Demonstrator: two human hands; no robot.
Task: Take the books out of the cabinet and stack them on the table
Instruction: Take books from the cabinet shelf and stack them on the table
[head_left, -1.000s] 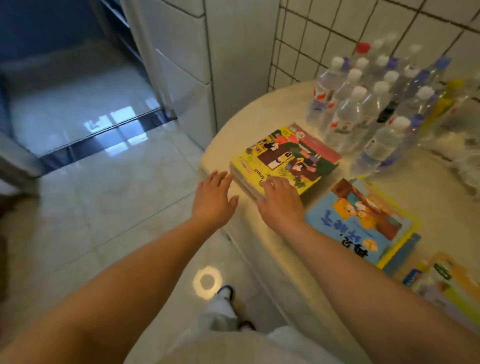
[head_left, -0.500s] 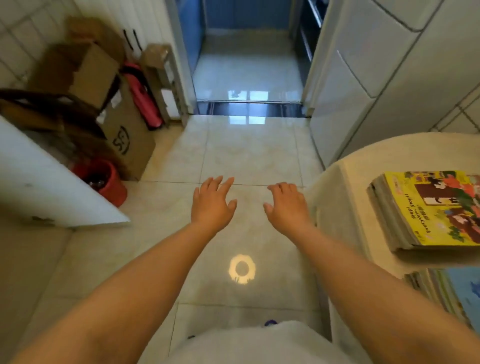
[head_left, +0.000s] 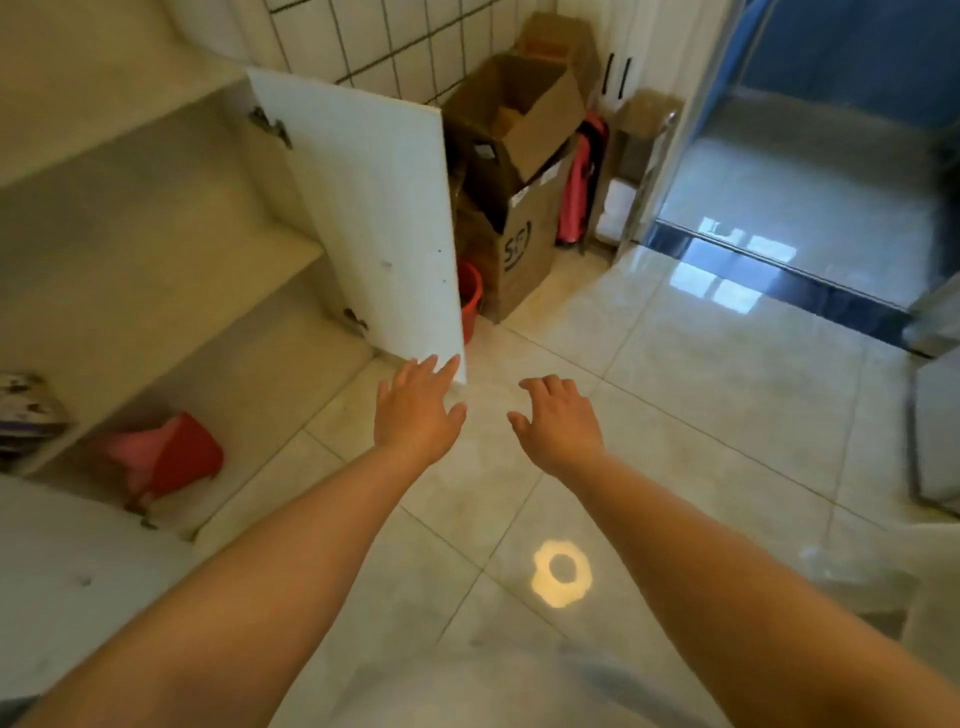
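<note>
The cabinet (head_left: 156, 249) stands open at the left, with pale shelves and a white door (head_left: 374, 218) swung outward. A stack of books (head_left: 26, 410) lies on a shelf at the far left edge, partly cut off. My left hand (head_left: 415, 410) hovers over the floor with fingers spread, its fingertips near the door's lower corner. Beside it, my right hand (head_left: 558, 423) holds nothing, its fingers loosely bent. The table is out of view.
A red and pink object (head_left: 166, 457) lies on the cabinet's bottom shelf. Behind the door stand a red bucket (head_left: 470, 301) and stacked cardboard boxes (head_left: 519, 156). A sliding doorway (head_left: 779, 234) opens at the right over a glossy tiled floor (head_left: 675, 415).
My view has swung left from the table and its book stacks to the open cabinet. Both hands left the yellow book stack and now hang free over the floor.
</note>
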